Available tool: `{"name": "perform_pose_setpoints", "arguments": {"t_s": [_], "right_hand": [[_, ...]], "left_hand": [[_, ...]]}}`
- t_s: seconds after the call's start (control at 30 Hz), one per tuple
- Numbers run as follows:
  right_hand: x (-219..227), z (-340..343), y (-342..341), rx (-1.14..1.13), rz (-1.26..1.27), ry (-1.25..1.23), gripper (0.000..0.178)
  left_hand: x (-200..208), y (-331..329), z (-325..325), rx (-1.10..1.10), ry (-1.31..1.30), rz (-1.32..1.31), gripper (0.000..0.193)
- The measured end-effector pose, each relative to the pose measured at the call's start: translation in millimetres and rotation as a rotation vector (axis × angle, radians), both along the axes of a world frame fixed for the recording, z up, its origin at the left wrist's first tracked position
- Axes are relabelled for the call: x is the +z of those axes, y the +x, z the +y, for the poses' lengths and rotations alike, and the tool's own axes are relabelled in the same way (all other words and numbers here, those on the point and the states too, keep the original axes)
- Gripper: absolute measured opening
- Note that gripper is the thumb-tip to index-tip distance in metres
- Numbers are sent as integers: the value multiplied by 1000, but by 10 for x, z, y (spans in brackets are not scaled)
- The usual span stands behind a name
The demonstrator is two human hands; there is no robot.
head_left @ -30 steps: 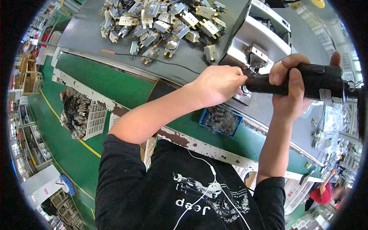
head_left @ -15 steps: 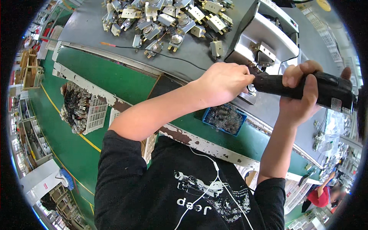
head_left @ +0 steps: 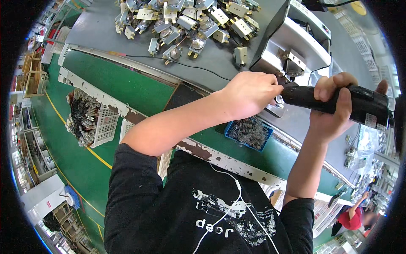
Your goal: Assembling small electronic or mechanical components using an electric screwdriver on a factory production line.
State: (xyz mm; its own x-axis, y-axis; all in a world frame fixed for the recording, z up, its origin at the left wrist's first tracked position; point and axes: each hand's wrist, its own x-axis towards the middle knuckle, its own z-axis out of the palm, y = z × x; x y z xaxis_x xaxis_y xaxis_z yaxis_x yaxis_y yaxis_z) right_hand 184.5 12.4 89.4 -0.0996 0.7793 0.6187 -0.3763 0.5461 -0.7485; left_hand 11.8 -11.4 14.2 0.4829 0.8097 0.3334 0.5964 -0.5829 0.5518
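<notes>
My right hand [head_left: 334, 108] is wrapped round a thick black electric screwdriver [head_left: 296, 95], held almost level with its narrow end to the left. At that narrow end is my left hand [head_left: 253, 93], its fingers pinched together. What they grip is mostly hidden behind the knuckles. A shiny metal part [head_left: 277, 109] shows just below these fingers, but whether they hold it I cannot tell. A black wire [head_left: 186, 64] with an orange end runs over the bench to the left hand. Just beyond the hands, a metal-cased machine [head_left: 277, 38] has a small metal piece [head_left: 294, 62] at its front.
Metal units with brass-coloured tabs [head_left: 186, 21] are heaped on the grey bench [head_left: 95, 29]. A blue tray of springs [head_left: 248, 132] sits below the bench edge. On the left, a white crate [head_left: 106, 125] stands on the green floor. Another person [head_left: 351, 218] is far right.
Both hands and the screwdriver keep almost the same pose. The view has shifted slightly, so the bench and the heap appear a little moved.
</notes>
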Motion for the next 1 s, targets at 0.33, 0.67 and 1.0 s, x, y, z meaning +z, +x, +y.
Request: {"name": "perform_pose_setpoints", "arguments": {"t_s": [0.33, 0.67, 1.0], "right_hand": [[130, 10, -179, -135, -212, -70, 50], [227, 77, -363, -129, -199, -8, 60], [144, 179, -200, -62, -395, 76, 65]], "left_hand": [[107, -76, 122, -61, -137, 91, 21], [112, -118, 186, -112, -197, 96, 27], [126, -128, 162, -96, -177, 141, 30]]}}
